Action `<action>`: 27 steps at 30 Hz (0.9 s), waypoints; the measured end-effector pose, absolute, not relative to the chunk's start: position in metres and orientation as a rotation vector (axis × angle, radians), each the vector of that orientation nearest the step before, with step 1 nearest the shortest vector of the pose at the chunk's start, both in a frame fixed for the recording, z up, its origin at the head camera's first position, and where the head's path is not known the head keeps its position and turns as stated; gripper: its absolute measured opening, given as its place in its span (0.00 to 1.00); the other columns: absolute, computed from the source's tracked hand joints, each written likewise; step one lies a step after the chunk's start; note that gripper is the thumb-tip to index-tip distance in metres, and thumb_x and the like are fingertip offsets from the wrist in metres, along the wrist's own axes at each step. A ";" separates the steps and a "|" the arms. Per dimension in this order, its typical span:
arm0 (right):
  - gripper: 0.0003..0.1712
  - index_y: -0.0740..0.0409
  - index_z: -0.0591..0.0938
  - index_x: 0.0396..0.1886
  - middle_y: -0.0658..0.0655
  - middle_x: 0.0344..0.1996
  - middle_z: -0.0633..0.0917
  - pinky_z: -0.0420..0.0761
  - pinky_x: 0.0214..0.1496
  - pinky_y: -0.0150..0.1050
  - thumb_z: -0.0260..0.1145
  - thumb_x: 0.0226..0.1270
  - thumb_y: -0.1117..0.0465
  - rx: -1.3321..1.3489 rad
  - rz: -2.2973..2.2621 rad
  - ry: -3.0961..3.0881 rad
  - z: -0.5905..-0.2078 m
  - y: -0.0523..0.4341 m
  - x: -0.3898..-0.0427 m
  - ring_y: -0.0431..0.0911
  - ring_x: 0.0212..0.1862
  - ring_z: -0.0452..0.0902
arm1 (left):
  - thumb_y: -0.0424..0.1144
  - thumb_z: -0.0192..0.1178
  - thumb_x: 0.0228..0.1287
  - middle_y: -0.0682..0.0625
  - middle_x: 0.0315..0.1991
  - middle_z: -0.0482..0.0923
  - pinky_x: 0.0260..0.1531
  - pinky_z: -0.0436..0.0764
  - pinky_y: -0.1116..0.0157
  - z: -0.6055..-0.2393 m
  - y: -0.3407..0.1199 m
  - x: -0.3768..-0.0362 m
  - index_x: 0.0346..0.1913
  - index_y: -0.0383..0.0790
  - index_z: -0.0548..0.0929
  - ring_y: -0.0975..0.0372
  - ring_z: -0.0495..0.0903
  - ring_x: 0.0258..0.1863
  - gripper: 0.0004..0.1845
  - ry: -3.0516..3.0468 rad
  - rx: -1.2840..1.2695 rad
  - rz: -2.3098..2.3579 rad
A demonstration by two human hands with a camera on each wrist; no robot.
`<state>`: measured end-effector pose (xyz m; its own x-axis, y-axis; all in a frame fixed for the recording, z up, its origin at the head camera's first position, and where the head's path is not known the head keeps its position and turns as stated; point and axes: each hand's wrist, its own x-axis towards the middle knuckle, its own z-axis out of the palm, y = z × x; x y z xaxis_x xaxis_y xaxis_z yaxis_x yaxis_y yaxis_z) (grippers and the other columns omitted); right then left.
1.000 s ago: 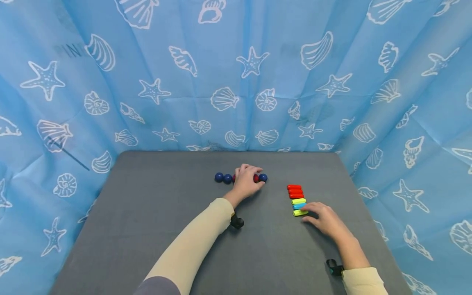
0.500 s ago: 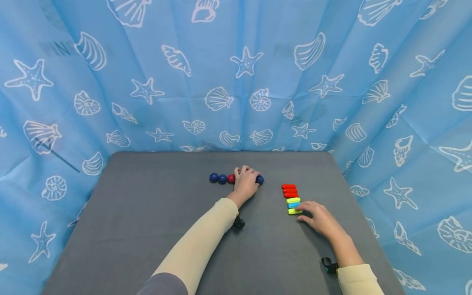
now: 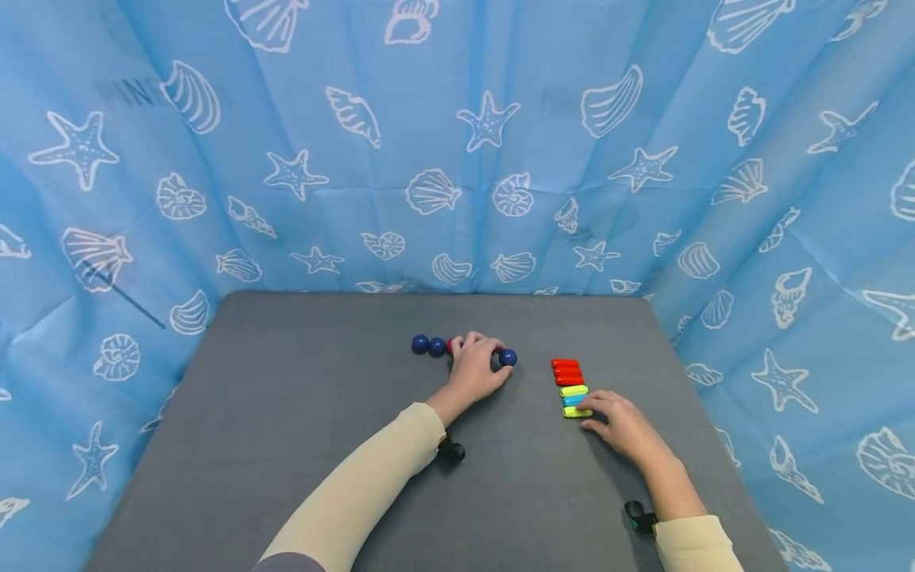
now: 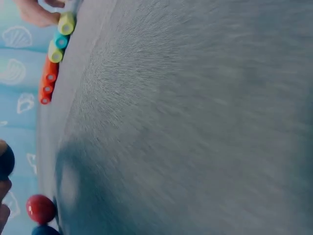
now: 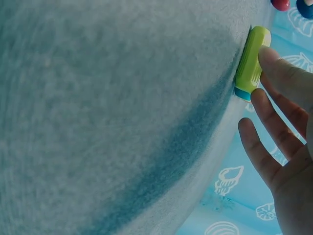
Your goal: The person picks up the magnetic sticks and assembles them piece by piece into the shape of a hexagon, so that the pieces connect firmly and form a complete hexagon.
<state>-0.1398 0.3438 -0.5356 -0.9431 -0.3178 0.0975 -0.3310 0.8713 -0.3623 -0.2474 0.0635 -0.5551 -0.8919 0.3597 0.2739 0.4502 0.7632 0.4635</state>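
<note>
Nearest to you, your right hand [image 3: 623, 425] lies flat on the grey table [image 3: 286, 445], fingers stretched out and relaxed, forefinger tip touching the near green capsule [image 3: 576, 411] at its right end. That capsule lies with its long axis running left to right, the nearest piece in a tight stack of six: a blue capsule [image 3: 574, 400] just behind it, a second green capsule [image 3: 573, 390] behind that, then three red capsules [image 3: 567, 372] farthest off, all parallel and touching side by side, so the stack itself runs near to far. Your right wrist view brings the green capsule [image 5: 252, 61] in close and shows the fingertip [image 5: 270, 55] laid against its side rather than curled round it, which the head view is too small to settle; it also catches a sliver of blue beneath. Farther out and to the left, your left hand [image 3: 475, 367] is cupped over the row of balls, fingers curled down onto them, though whether it truly grips one you cannot tell. A dark blue ball [image 3: 507, 357] peeps out at its right, a red ball [image 3: 451, 345] at its left, then two more blue balls [image 3: 429, 345] lined up leftward. Your left wrist view shows a red ball [image 4: 40, 208] clear of the fingers, and the capsule stack end-on in the distance.
</note>
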 end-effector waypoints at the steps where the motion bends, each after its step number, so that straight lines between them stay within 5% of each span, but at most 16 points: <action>1: 0.15 0.58 0.89 0.43 0.58 0.46 0.86 0.80 0.55 0.56 0.78 0.54 0.67 0.515 0.583 -3.009 -0.535 0.343 -0.139 0.56 0.50 0.81 | 0.54 0.68 0.63 0.56 0.50 0.85 0.60 0.63 0.49 -0.556 0.059 -0.245 0.52 0.51 0.83 0.59 0.73 0.54 0.18 -2.768 -0.652 -0.857; 8: 0.15 0.57 0.88 0.42 0.58 0.45 0.84 0.80 0.54 0.55 0.79 0.54 0.66 0.503 0.518 -3.022 -0.538 0.340 -0.140 0.56 0.49 0.81 | 0.45 0.69 0.64 0.50 0.48 0.83 0.56 0.72 0.50 -0.567 0.024 -0.226 0.60 0.41 0.82 0.57 0.77 0.50 0.23 -2.564 -0.677 -1.310; 16: 0.17 0.56 0.88 0.43 0.57 0.44 0.85 0.80 0.53 0.55 0.80 0.51 0.66 0.494 0.497 -3.022 -0.540 0.340 -0.141 0.54 0.47 0.80 | 0.43 0.72 0.61 0.53 0.43 0.82 0.45 0.80 0.58 -0.575 -0.019 -0.201 0.54 0.44 0.85 0.60 0.79 0.43 0.19 -2.516 -0.513 -1.548; 27: 0.13 0.55 0.87 0.38 0.53 0.38 0.84 0.80 0.49 0.52 0.79 0.53 0.64 0.479 0.484 -3.077 -0.545 0.334 -0.141 0.50 0.41 0.79 | 0.43 0.74 0.55 0.53 0.42 0.84 0.48 0.65 0.52 -0.585 -0.069 -0.167 0.48 0.48 0.85 0.57 0.76 0.46 0.17 -2.692 -0.365 -1.308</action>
<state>-0.1412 0.3341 -0.5449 -0.9538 -0.2981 0.0375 -0.2952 0.9066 -0.3015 -0.1669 -0.0690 -0.5853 -0.9628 0.1602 0.2176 0.2701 0.5959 0.7563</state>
